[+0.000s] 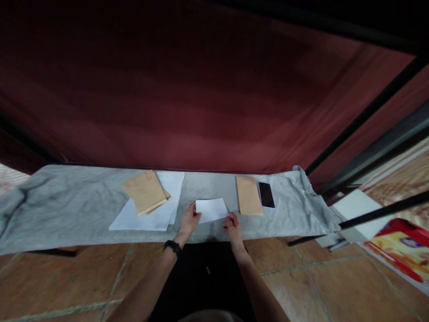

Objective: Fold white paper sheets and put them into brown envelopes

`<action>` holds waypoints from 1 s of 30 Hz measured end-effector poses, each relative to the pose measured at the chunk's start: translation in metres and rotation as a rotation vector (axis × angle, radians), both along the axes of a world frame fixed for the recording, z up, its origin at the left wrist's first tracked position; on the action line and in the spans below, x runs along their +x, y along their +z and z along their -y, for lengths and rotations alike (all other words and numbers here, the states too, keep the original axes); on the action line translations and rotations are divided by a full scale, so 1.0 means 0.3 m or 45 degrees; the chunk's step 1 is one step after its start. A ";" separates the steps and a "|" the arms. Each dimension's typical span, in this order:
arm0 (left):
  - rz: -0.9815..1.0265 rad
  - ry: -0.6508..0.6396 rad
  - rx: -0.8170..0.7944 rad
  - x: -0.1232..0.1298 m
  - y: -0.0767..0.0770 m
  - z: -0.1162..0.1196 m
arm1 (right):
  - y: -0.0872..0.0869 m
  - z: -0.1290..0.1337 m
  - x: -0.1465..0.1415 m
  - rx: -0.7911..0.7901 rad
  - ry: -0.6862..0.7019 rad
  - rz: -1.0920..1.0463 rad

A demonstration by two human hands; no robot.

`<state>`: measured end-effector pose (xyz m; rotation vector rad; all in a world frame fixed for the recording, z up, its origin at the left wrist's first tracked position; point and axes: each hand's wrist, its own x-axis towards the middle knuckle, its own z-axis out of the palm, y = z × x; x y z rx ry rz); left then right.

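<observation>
A small white sheet of paper (211, 210), perhaps folded, lies between my hands over the grey cloth. My left hand (190, 219) grips its left edge between thumb and fingers, with a dark band on the wrist. At the lower right corner of the sheet, my right hand (233, 225) has its fingers bent and pinched on the paper. Several brown envelopes (145, 191) rest on larger white sheets (134, 219) to the left. One more brown envelope (250, 196) lies flat to the right of my right hand.
A dark-screened phone (267, 195) lies beside the right envelope. Grey cloth (77, 203) covers the narrow table, with a dark red surface (201, 112) behind it. White boxes (357, 210) and a red-and-yellow package (402, 250) stand at the far right.
</observation>
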<state>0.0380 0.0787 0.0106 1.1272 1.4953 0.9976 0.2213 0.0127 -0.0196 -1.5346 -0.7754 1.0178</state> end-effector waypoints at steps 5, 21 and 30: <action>-0.581 -0.142 0.218 -0.018 0.000 -0.018 | -0.003 0.040 0.018 0.317 0.188 1.140; -1.441 -0.606 0.892 0.058 -0.118 0.230 | -0.006 0.054 -0.031 0.424 0.574 1.671; -1.498 -0.598 0.921 0.014 -0.116 0.230 | -0.036 0.040 -0.022 0.465 0.620 1.741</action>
